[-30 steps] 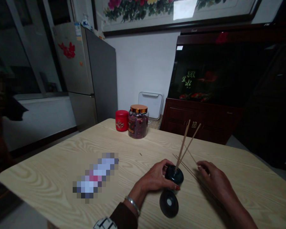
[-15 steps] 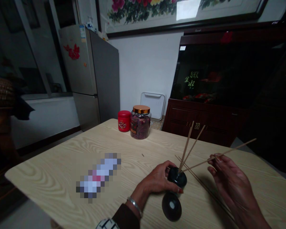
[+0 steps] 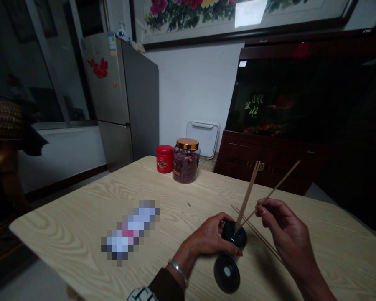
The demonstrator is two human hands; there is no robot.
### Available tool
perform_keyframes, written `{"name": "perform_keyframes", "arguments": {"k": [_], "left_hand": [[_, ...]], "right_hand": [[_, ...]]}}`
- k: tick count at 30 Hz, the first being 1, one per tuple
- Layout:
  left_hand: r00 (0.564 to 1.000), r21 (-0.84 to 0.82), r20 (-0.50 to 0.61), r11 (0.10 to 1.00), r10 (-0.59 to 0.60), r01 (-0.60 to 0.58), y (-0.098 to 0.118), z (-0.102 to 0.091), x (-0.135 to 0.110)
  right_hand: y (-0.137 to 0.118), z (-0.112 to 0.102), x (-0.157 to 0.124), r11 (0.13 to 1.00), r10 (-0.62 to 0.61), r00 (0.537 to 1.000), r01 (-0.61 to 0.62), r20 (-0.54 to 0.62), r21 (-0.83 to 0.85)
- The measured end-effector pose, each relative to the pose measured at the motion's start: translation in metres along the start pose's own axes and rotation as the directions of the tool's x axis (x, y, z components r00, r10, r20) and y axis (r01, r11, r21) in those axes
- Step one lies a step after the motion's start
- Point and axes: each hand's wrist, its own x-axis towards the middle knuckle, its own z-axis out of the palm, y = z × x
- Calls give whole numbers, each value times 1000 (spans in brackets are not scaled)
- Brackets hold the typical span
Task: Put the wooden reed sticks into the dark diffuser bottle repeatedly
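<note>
My left hand point(image 3: 208, 235) is wrapped around a small dark bottle point(image 3: 235, 237) standing on the table. Several thin reed sticks point(image 3: 248, 192) rise from the bottle's neck, bunched together and leaning right. Between the thumb and fingers of my right hand point(image 3: 285, 228) is a single reed stick point(image 3: 280, 182), slanted up to the right, its lower end at the bottle's mouth. A round black cap point(image 3: 227, 274) with a pale centre lies just in front of the bottle. More thin sticks point(image 3: 263, 238) lie on the table behind and under my right hand.
A red canister point(image 3: 164, 159) and a jar of dried flowers point(image 3: 186, 165) with a copper-coloured lid stand at the table's far edge. On the left of the wood-grain table point(image 3: 81, 213) lies a pixelated flat object point(image 3: 131, 232). A small dark scrap point(image 3: 189, 204) lies mid-table.
My right hand has moved left toward the bottle, and its stick now stands steeper. The other sticks in the bottle are now closer together. My left hand stays around the bottle.
</note>
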Motion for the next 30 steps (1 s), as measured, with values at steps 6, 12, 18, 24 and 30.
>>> {"name": "perform_keyframes", "arguments": {"k": [6, 12, 18, 24, 30], "left_hand": [[999, -28, 17, 998, 50, -50, -5, 0, 1], [1000, 23, -11, 1000, 17, -17, -3, 0, 0], [1000, 50, -11, 999, 18, -17, -1, 0, -1], [999, 24, -11, 999, 37, -37, -3, 0, 0], [1000, 17, -16, 1000, 16, -16, 1, 1, -2]], "right_hand": [[8, 12, -6, 991, 62, 946, -21, 318, -133], [30, -14, 4, 963, 133, 966, -73, 221, -260], [71, -41, 4, 716, 210, 949, 13, 234, -698], [94, -41, -10, 526, 270, 921, 103, 280, -844], [98, -42, -4, 523, 296, 916, 82, 271, -848]]}}
